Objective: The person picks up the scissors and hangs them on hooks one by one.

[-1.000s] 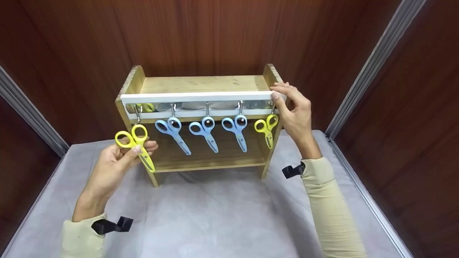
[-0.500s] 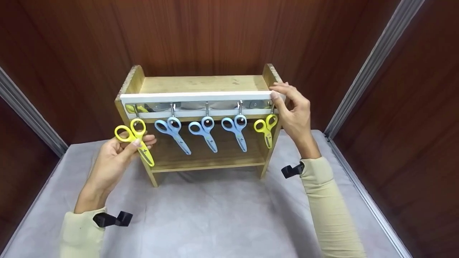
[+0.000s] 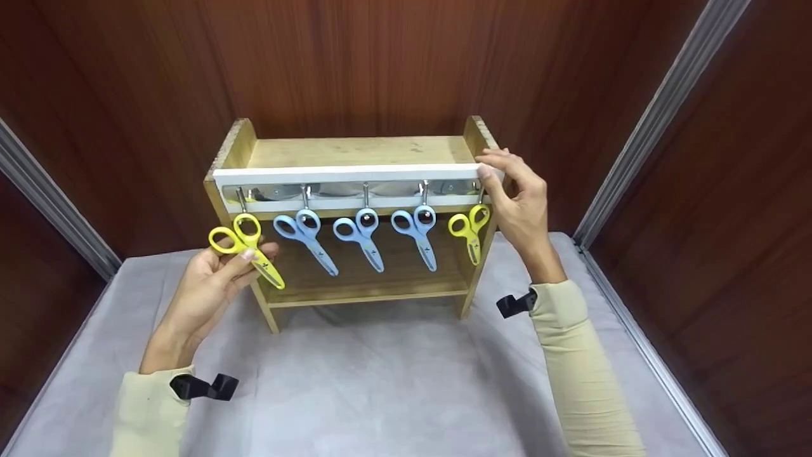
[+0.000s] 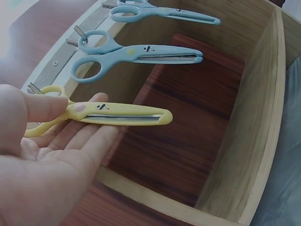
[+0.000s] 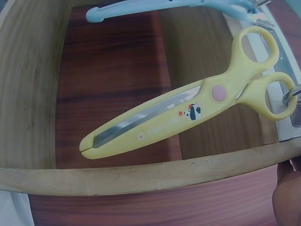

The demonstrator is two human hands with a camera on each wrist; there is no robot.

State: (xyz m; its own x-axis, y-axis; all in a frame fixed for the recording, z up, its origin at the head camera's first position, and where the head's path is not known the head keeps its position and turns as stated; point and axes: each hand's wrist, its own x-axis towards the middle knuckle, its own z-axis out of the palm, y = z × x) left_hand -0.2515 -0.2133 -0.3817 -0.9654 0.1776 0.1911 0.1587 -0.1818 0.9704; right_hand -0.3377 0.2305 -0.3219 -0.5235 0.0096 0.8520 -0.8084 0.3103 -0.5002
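Observation:
In the head view, my left hand (image 3: 206,285) pinches a pair of yellow scissors (image 3: 258,257) between thumb and fingers, blades pointing down and right. One finger loop is at the leftmost hook; the left wrist view shows the hook tip by that loop (image 4: 55,89), partly covered by my thumb. My right hand (image 3: 523,203) grips the right end of the white hook rail (image 3: 355,171), thumb on its front, fingers over the shelf side. Several blue scissors (image 3: 307,238) hang from the middle hooks. Yellow scissors (image 5: 188,103) hang from the rightmost hook, near my right hand.
The rail runs along the front of a wooden shelf (image 3: 368,295), whose raised sides stand above the top board. It stands on a grey cloth (image 3: 374,381). Dark wood panels (image 3: 355,63) and metal frame strips (image 3: 666,114) enclose the space.
My left hand has moved up and slightly right. The yellow scissors in it have risen, and their blades have swung further right. My right hand stays at the rail's end.

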